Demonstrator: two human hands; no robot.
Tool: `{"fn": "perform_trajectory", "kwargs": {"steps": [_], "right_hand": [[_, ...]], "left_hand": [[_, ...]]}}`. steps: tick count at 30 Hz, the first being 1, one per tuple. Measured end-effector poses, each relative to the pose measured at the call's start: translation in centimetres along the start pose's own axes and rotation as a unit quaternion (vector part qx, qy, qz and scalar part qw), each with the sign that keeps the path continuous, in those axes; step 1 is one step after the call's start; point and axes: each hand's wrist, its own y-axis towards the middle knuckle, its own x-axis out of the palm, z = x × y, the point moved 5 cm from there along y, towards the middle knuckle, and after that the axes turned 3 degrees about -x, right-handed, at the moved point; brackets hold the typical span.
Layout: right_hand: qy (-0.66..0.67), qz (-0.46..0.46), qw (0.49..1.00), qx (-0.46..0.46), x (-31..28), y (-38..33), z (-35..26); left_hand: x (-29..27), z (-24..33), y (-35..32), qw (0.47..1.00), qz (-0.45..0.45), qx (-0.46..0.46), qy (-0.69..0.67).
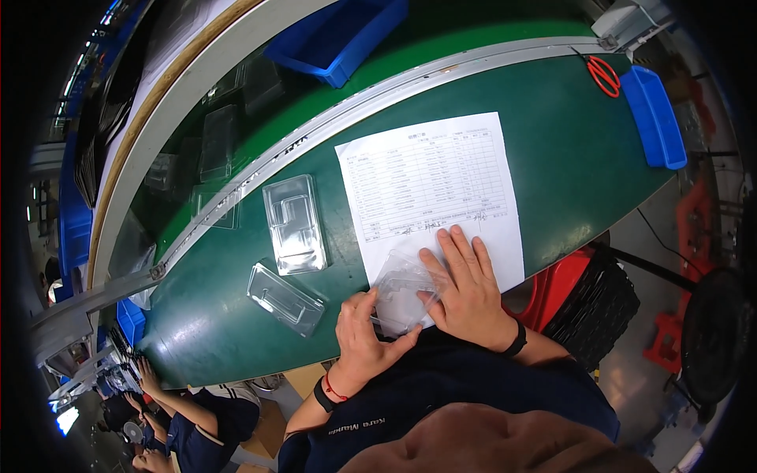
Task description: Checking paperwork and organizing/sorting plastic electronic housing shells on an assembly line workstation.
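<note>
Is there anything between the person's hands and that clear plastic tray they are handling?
Nothing visible: the left hand grips the clear plastic tray at its near edge, and the right hand lies flat on it, over the printed sheet.

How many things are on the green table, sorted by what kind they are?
Clear plastic trays: 3, one under the left hand and right hand at, two more at and
Printed paper sheet: 1
Red scissors: 1
Blue tray: 1
Total: 6
</note>
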Motion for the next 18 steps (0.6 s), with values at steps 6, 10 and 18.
{"fn": "perform_trajectory", "kwargs": {"steps": [6,10,18], "right_hand": [[-0.005,0.002,1.0,0.004,-0.2,0.0,0.15],[0.002,0.003,1.0,0.003,-0.15,0.05,-0.05],[-0.001,0.013,1.0,-0.002,0.09,-0.1,-0.23]], "left_hand": [[0.3,-0.07,-0.05,1.0,-0.003,-0.019,-0.009],[-0.03,0.01,-0.05,1.0,-0.001,-0.023,-0.005],[0.06,-0.37,-0.47,0.999,-0.004,-0.033,-0.009]]}}
